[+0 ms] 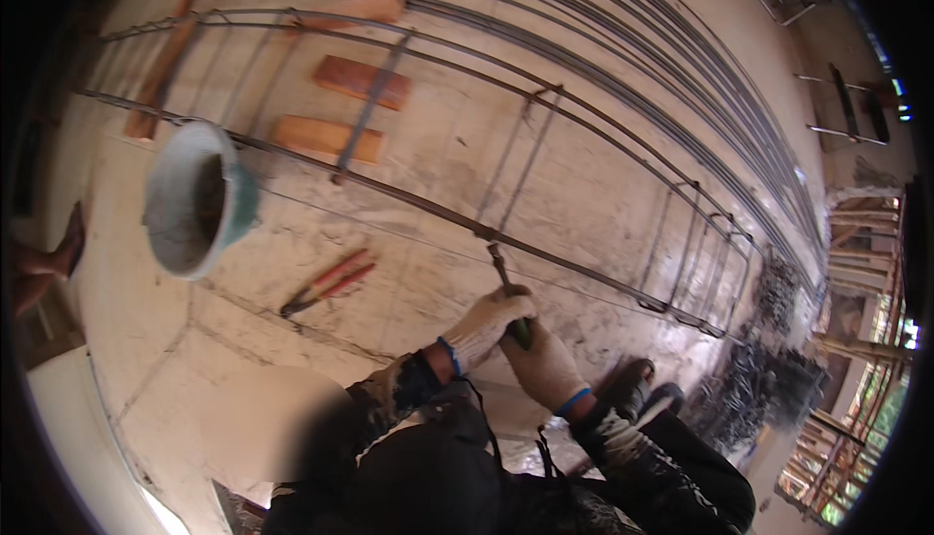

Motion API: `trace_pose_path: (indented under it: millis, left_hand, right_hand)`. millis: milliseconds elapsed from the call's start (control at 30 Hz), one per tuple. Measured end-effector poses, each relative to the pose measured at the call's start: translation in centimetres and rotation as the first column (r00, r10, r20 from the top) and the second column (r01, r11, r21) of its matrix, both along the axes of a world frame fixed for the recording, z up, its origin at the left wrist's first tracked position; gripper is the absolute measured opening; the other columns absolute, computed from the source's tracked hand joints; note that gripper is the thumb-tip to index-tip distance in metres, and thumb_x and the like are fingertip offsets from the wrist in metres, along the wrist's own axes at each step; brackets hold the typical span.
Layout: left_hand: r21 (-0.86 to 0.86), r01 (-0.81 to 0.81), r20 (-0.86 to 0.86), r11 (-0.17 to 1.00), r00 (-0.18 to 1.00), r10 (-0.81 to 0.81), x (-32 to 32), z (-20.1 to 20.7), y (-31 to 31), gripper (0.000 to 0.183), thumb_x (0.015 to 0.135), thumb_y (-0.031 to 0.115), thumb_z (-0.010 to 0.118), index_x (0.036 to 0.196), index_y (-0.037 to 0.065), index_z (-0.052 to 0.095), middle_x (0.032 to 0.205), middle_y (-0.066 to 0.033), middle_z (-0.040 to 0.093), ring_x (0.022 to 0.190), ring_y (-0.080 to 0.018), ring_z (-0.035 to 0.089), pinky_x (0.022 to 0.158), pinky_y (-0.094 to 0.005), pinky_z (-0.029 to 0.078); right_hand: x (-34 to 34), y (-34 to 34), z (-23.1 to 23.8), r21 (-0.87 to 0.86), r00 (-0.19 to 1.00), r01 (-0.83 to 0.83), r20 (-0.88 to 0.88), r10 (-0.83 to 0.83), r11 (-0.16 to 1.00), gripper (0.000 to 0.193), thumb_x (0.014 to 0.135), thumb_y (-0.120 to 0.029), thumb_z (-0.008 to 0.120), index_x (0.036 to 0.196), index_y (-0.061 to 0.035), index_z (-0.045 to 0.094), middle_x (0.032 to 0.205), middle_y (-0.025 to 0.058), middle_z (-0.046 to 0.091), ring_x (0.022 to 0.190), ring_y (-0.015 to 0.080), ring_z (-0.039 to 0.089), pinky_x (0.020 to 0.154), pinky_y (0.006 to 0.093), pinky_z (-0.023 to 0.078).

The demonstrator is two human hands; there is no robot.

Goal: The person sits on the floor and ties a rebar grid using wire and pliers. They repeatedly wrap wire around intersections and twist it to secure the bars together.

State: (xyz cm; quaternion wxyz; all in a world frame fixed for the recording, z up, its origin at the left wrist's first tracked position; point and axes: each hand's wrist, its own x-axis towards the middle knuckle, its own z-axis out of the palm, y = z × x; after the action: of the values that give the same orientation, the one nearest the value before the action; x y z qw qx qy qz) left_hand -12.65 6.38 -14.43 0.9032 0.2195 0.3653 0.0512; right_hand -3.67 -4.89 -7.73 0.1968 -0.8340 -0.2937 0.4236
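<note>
I see the gloved left hand [493, 327] and right hand [547, 368], fingers closed around a green-handled tool [521, 332], its metal tip at the rebar cage [409, 201] beyond them. Left of the fingers lie red-handled pliers [327, 283], a bucket [240, 200] farther off.

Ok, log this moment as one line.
left hand: grip on tool | right hand: at its green handle | tool tip: at rebar cage's near bar | red-handled pliers: on floor | bucket: beside cage
</note>
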Motion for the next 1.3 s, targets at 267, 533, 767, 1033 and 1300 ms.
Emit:
trace_pose_path:
  millis: [267, 533, 767, 1033, 1300]
  left_hand:
    - [0.112, 0.064, -0.014, 0.992, 0.998, -0.063, -0.1, -1.3, -1.1, 0.032, 0.102, 0.018, 0.067, 0.131, 0.004, 0.067, 0.119, -0.0073, 0.074, 0.113, -0.0168, 0.071, 0.095, -0.0314, 0.058]
    - [0.312, 0.243, -0.392, 0.918, 0.913, -0.108, 1.0, 3.2, 1.0, 0.046, 0.100, 0.032, 0.080, 0.132, 0.003, 0.064, 0.119, -0.0118, 0.073, 0.112, -0.0173, 0.070, 0.095, -0.0340, 0.058]
    - [0.952, -0.003, -0.130, 0.306, 0.902, 0.413, -2.9, -1.7, 5.8, 0.039, 0.103, 0.025, 0.080, 0.132, 0.002, 0.066, 0.120, -0.0112, 0.073, 0.108, -0.0209, 0.071, 0.095, -0.0385, 0.059]
    - [0.599, 0.149, -0.259, 0.787, 0.966, 0.015, -1.6, -2.6, 5.7, 0.043, 0.110, 0.028, 0.075, 0.145, 0.004, 0.069, 0.136, -0.0098, 0.074, 0.125, -0.0212, 0.070, 0.102, -0.0365, 0.057]
    - [-0.307, -0.439, 0.223, 0.845, 0.830, 0.512, 2.6, -5.5, 1.2, 0.052, 0.115, 0.025, 0.069, 0.164, 0.014, 0.054, 0.150, -0.0013, 0.063, 0.133, -0.0196, 0.063, 0.114, -0.0369, 0.051]
  right_hand:
    - [-1.7, -0.1, 1.7, -0.131, 0.988, -0.024, 0.150, 0.044, 0.991, 0.066, 0.101, -0.021, 0.072, 0.158, 0.0002, 0.046, 0.106, 0.0301, 0.079, 0.096, 0.0570, 0.074, 0.083, 0.0646, 0.059]
    - [1.8, -0.7, 1.7, -0.120, 0.922, 0.097, -0.363, -0.135, 0.988, 0.051, 0.107, -0.022, 0.069, 0.147, 0.0072, 0.059, 0.096, 0.0146, 0.078, 0.075, 0.0283, 0.077, 0.068, 0.0428, 0.061]
    - [5.8, 1.9, 8.2, -0.322, 0.438, 0.388, -0.760, -0.481, 0.863, 0.046, 0.108, -0.018, 0.066, 0.146, 0.0070, 0.063, 0.100, 0.0084, 0.075, 0.075, 0.0196, 0.074, 0.066, 0.0352, 0.061]
    - [17.8, 5.7, 7.7, -0.361, 0.276, 0.090, -0.887, -0.371, 0.928, 0.053, 0.108, -0.017, 0.061, 0.147, 0.0182, 0.057, 0.101, 0.0233, 0.076, 0.068, 0.0301, 0.075, 0.056, 0.0440, 0.067]
    - [16.3, 3.1, 5.1, -0.380, -0.057, 0.155, -0.925, -0.376, 0.912, 0.068, 0.113, -0.024, 0.057, 0.166, 0.0106, 0.033, 0.131, 0.0355, 0.071, 0.088, 0.0375, 0.082, 0.072, 0.0505, 0.072]
